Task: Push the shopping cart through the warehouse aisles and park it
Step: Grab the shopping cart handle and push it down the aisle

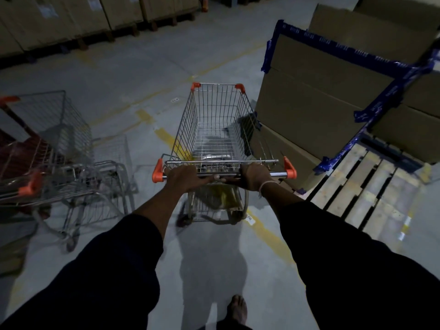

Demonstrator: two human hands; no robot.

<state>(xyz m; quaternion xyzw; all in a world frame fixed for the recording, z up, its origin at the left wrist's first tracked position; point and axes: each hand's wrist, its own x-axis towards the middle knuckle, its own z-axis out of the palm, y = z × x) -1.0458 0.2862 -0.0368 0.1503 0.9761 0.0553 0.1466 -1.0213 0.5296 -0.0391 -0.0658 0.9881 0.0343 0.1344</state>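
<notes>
A silver wire shopping cart (217, 120) with orange corner caps stands straight ahead on the grey concrete floor, its basket empty. My left hand (184, 177) grips the left part of the chrome handle bar (277, 174). My right hand (256, 176) grips the same bar right of centre, a pale band around its wrist. Both dark sleeves reach forward from the bottom of the view. One bare foot (237, 310) shows on the floor below.
Other wire carts (64, 148) with orange handles stand nested at the left. Large cardboard boxes (316, 103) with blue tape sit close on the cart's right, above a wooden pallet (362, 194). More palletised boxes (78, 17) line the far side. Yellow floor lines (166, 136) run under the cart.
</notes>
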